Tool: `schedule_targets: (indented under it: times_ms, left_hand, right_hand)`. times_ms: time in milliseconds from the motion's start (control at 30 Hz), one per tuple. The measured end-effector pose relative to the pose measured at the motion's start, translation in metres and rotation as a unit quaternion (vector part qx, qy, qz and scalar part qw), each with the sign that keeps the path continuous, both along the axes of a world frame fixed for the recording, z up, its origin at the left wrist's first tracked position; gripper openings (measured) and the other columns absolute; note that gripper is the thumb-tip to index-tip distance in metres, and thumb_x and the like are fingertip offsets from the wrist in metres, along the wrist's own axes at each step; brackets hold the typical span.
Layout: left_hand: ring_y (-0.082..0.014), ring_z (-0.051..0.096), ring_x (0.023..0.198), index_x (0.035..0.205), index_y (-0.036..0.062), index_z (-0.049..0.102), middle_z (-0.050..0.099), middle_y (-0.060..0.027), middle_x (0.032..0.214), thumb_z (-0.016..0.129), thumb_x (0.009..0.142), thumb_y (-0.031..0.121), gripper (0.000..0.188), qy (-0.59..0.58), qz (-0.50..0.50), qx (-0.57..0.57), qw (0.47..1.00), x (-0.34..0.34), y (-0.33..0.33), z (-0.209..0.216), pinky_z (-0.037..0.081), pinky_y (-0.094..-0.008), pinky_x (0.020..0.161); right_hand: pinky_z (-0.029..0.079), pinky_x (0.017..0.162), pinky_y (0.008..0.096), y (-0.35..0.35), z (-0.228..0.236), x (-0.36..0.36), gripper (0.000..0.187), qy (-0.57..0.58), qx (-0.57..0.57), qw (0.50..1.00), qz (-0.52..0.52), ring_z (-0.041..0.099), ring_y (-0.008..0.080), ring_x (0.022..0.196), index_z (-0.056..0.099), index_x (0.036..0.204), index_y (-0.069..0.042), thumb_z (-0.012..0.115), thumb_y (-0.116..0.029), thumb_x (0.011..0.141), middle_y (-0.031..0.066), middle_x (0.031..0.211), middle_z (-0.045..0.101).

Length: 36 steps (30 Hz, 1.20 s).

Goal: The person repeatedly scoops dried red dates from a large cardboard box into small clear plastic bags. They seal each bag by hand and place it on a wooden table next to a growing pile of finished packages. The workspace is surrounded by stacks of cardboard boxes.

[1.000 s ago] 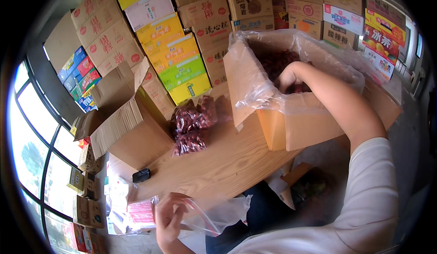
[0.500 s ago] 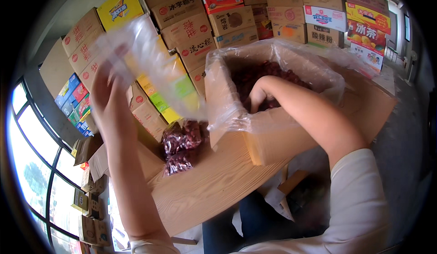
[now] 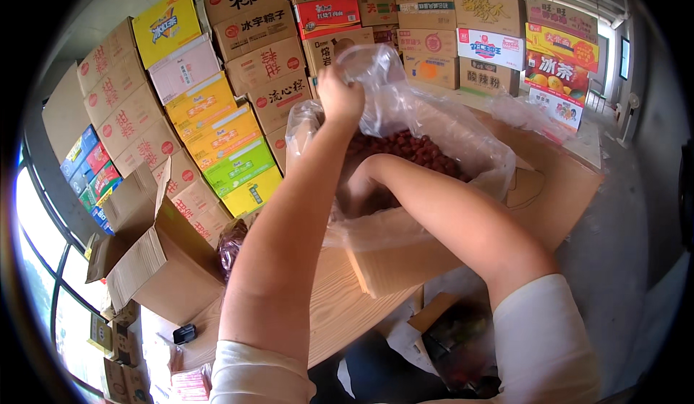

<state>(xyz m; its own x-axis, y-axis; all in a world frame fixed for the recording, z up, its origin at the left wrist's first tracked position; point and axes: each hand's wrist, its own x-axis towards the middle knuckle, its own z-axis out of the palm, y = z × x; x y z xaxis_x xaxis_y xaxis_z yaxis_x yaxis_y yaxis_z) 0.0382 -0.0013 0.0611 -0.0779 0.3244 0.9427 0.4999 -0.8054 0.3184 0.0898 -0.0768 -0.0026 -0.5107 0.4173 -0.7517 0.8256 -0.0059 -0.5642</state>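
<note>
My left hand (image 3: pixel 341 94) is closed on a clear plastic bag (image 3: pixel 376 86), which hangs over the far left part of a large cardboard box (image 3: pixel 412 263). A clear liner (image 3: pixel 499 151) covers the box's inside and folds over its rim. Dark red dried fruits that look like red dates (image 3: pixel 416 147) lie in the box. Reaching down among them is my right hand (image 3: pixel 361 187); its fingers are blurred and hidden by the dates and the wrist. A shiny filled packet (image 3: pixel 231 245) on the table shows partly behind my left forearm.
An open cardboard carton (image 3: pixel 170 259) stands on the wooden table (image 3: pixel 336 303) at the left, with a small black object (image 3: pixel 185 334) near it. Stacked cartons (image 3: pixel 264 28) line the back. Crumpled clear plastic (image 3: pixel 538 118) lies beyond the box, at the right.
My left hand has swung right with the clear plastic bag, from beside the box to above it. My right hand stays down in the box. The view has shifted, showing more of the open carton.
</note>
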Motion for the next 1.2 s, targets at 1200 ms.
schedule_targets:
  times_ms: [1200]
  left_hand:
    - [-0.0246,0.069,0.08,0.104,0.0048,0.068,0.07,-0.0156,0.089,0.062,0.072,0.012,0.033,0.163,-0.1,-0.39,0.901,-0.031,0.025,-0.076,0.054,-0.0342,0.075]
  right_hand:
    - [0.038,0.038,0.0279,-0.015,0.023,-0.015,0.015,-0.075,0.251,0.96,0.095,0.049,0.0129,0.042,0.058,0.067,-0.005,0.069,-0.013,0.074,0.0037,0.054,0.054]
